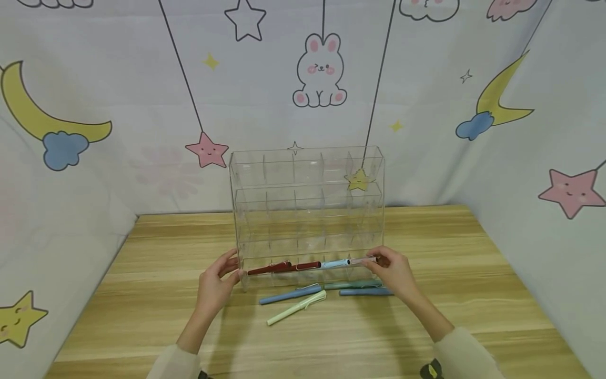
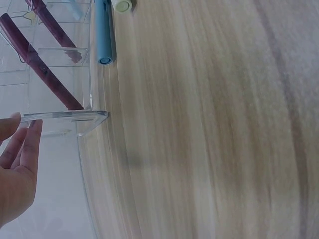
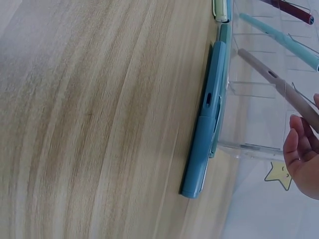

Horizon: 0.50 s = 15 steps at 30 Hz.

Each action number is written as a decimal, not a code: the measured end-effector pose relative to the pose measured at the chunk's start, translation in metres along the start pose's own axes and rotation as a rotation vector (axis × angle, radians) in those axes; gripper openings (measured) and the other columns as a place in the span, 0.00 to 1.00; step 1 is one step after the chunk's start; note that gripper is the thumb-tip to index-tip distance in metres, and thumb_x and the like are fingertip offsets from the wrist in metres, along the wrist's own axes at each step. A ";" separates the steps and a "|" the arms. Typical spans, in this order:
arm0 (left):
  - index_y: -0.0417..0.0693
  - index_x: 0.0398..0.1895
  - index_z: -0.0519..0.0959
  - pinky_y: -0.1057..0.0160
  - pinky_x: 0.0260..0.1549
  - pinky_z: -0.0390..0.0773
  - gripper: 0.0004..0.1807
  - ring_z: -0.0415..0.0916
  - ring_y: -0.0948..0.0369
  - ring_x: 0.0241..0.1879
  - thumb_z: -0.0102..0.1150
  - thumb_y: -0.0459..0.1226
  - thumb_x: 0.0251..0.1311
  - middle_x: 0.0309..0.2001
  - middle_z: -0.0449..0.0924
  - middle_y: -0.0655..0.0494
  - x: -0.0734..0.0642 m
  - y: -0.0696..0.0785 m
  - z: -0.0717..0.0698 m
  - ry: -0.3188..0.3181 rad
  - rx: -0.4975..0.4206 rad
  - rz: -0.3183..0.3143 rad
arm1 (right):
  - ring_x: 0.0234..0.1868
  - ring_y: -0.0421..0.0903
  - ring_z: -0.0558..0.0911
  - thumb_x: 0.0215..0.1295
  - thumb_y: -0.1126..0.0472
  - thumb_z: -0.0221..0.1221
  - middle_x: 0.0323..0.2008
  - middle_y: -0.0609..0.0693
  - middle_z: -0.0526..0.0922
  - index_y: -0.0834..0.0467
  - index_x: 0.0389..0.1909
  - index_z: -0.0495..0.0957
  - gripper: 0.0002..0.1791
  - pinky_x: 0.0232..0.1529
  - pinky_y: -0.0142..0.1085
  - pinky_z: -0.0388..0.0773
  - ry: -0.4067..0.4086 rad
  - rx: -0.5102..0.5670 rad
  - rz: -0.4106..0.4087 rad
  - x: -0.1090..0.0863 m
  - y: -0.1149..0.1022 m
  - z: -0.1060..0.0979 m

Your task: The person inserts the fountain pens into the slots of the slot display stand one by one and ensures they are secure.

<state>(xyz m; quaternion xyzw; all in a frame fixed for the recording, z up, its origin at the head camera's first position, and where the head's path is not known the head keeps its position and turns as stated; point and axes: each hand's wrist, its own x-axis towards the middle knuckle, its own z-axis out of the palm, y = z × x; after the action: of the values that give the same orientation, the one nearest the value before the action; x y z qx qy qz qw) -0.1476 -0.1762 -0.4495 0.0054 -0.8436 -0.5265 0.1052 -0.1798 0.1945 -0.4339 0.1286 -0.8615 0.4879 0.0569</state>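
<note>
A clear compartmented display rack (image 1: 235,210) stands upright at the back of the table. My left hand (image 1: 216,281) pinches its left side panel (image 2: 65,116) near the bottom, thumb and fingers at the edge. My right hand (image 1: 394,272) pinches one end of a greyish-pink capped pen (image 3: 264,69), which slants into the lowest row at the right. To its left in that row lie a light blue pen (image 1: 335,263) and two dark red pens, one in the middle (image 1: 306,266) and one at the left end (image 1: 269,269).
Before the rack on the wooden table (image 1: 303,347) lie a blue pen (image 1: 290,295), a pale green pen (image 1: 296,309), a teal-green pen (image 1: 352,285) and another blue pen (image 3: 202,129). Printed white cloth (image 1: 142,105) hangs behind and at both sides. The rack's upper tiers hold no pens.
</note>
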 end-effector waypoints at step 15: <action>0.38 0.59 0.69 0.66 0.38 0.79 0.28 0.76 0.47 0.46 0.60 0.22 0.51 0.47 0.77 0.38 0.000 -0.001 0.001 0.004 -0.015 0.007 | 0.23 0.41 0.76 0.59 0.64 0.60 0.28 0.51 0.79 0.64 0.36 0.79 0.07 0.23 0.29 0.76 0.022 0.004 -0.042 -0.006 0.000 -0.012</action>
<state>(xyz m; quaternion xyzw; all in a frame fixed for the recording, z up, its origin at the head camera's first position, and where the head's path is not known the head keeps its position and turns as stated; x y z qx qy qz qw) -0.1480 -0.1762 -0.4507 0.0027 -0.8393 -0.5326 0.1090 -0.1740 0.2062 -0.4291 0.1415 -0.8570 0.4895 0.0764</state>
